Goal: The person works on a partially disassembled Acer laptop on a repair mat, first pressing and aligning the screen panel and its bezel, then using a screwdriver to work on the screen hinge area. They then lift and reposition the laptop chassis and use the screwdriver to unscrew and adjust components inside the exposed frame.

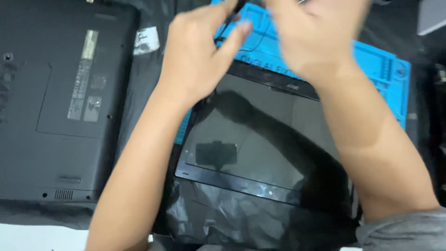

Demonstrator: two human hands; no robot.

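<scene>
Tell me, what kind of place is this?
Probably an electronics repair bench: a blue repair mat, a laptop lying bottom up, and a detached screen under the hands.

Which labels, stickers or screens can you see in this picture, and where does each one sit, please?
Laptop screen panel: centre, on the blue mat, glossy black rectangle, dark.
Label strip: on the upturned grey laptop base, left; tall, narrow, pale and silvery.
White sticker: beside that base's top right corner, small, scuffed.

Dim and a bit blurry
The right hand (316,32) at 12 o'clock is smeared by blur; the shiny black screen (260,139) shows soft glare and dark arm shadows.
</scene>
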